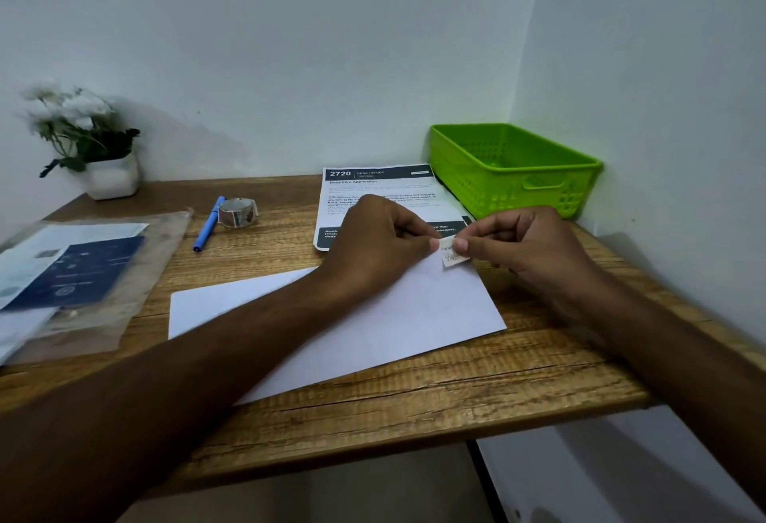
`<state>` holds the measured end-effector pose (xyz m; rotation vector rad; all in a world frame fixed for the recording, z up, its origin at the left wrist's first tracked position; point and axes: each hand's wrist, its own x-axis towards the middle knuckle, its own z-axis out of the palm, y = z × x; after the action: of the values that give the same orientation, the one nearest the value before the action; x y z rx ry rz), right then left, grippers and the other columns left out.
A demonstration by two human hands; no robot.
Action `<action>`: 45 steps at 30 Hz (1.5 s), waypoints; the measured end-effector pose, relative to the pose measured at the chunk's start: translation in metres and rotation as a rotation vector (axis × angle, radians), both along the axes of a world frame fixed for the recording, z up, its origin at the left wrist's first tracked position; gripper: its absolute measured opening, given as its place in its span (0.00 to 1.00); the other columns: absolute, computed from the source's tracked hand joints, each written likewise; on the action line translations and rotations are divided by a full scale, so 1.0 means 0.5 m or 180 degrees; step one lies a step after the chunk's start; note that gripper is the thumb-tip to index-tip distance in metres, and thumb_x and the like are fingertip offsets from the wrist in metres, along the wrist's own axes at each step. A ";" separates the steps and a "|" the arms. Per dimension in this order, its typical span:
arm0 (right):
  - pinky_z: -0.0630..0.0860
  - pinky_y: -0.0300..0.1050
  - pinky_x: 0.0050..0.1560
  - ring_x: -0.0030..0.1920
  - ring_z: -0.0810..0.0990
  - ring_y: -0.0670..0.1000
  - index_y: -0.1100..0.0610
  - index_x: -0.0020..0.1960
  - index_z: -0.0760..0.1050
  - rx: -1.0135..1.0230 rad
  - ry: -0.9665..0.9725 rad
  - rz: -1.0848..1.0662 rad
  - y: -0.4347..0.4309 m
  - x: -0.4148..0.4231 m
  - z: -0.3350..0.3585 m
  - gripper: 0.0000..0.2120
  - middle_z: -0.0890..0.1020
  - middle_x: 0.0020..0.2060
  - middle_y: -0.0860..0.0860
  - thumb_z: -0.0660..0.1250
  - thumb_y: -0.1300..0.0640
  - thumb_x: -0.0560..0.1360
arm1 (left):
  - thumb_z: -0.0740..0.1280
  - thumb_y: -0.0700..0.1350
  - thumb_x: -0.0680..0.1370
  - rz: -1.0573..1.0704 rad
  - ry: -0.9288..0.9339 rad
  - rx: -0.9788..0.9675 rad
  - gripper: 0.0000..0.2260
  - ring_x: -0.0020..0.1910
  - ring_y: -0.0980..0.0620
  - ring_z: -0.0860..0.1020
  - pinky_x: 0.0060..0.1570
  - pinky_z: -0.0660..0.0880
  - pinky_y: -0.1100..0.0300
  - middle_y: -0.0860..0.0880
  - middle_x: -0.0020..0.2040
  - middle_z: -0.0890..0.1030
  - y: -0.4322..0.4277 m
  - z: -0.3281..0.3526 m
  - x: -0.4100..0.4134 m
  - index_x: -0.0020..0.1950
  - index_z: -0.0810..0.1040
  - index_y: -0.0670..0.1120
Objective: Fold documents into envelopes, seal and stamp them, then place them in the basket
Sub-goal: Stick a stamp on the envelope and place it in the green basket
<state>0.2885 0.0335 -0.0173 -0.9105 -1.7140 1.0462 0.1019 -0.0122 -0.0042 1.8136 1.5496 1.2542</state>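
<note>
Stamp (452, 257) at the envelope's (373, 315) far right corner, and we see both hands pinching it, left hand (373, 240) from the left, right hand (526, 245) from the right, fingers (460, 247) curled. The envelope lies lengthwise left-to-right on the counter (414, 419); basket (518, 186) just beyond, far right.

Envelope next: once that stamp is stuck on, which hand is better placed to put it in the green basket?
Probably the right hand. It pinches the stamp at the far right corner of the envelope, just in front of the basket; the left hand would have to reach across.
</note>
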 end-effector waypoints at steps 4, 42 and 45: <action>0.72 0.52 0.47 0.42 0.80 0.58 0.59 0.42 0.85 0.0038 -0.0041 -0.0054 0.004 -0.001 -0.003 0.06 0.85 0.40 0.65 0.78 0.60 0.66 | 0.73 0.40 0.73 -0.0017 0.0039 0.0000 0.03 0.34 0.59 0.78 0.35 0.72 0.67 0.46 0.38 0.85 -0.001 0.000 0.001 0.45 0.86 0.45; 0.77 0.38 0.34 0.33 0.82 0.48 0.64 0.43 0.84 0.0270 -0.0086 -0.0119 -0.016 -0.012 0.002 0.09 0.85 0.34 0.59 0.79 0.62 0.66 | 0.74 0.40 0.72 -0.0106 -0.0088 0.0142 0.02 0.34 0.57 0.79 0.36 0.74 0.62 0.45 0.37 0.85 -0.002 -0.002 0.005 0.43 0.86 0.44; 0.72 0.35 0.29 0.27 0.77 0.45 0.64 0.44 0.82 0.0229 -0.0072 -0.0175 -0.017 -0.012 0.004 0.11 0.83 0.28 0.55 0.79 0.61 0.66 | 0.74 0.40 0.72 -0.0101 -0.0031 0.0185 0.02 0.33 0.58 0.78 0.35 0.73 0.64 0.45 0.37 0.85 -0.003 -0.001 0.005 0.42 0.86 0.45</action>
<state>0.2825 0.0252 -0.0154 -0.9214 -1.7244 0.9354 0.1044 -0.0137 -0.0048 1.8577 1.4879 1.3041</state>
